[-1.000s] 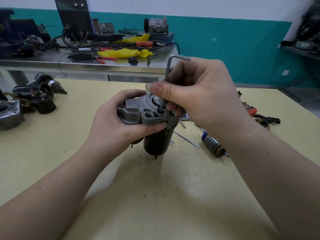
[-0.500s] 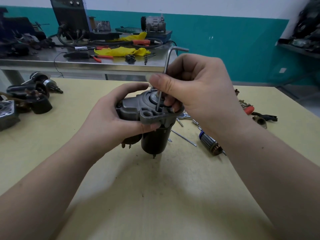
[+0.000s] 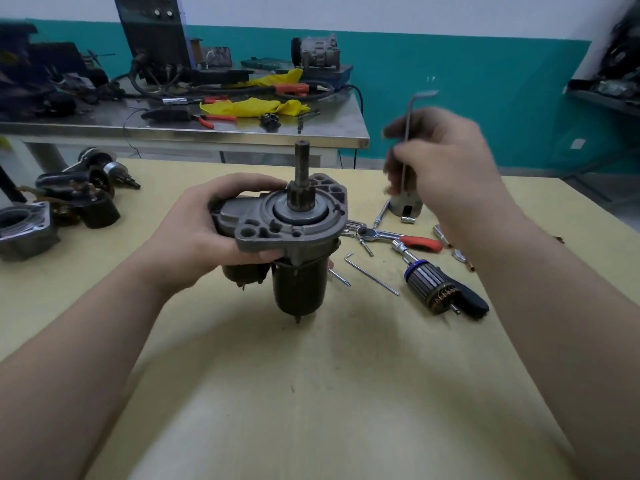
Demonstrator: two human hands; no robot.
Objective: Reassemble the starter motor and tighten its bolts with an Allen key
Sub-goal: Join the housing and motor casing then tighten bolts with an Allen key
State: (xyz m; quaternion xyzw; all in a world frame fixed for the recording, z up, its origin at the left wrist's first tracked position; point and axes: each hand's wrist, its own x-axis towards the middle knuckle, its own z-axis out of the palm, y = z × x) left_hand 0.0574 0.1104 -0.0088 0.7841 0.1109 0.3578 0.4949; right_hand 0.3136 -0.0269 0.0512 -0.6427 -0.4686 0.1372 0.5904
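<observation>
The left hand (image 3: 204, 233) grips the assembled motor (image 3: 294, 237) upright; the right hand (image 3: 446, 161), at three o'clock, pinches the key (image 3: 408, 133) clear of it. Tightening seems nearly finished.

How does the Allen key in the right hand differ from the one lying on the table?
The held Allen key stands nearly upright, pinched in the right hand, off the table; the loose Allen key lies flat on the table, untouched. The held one looks blurred, the loose one sharp. Both are thin, L-shaped metal.
</observation>
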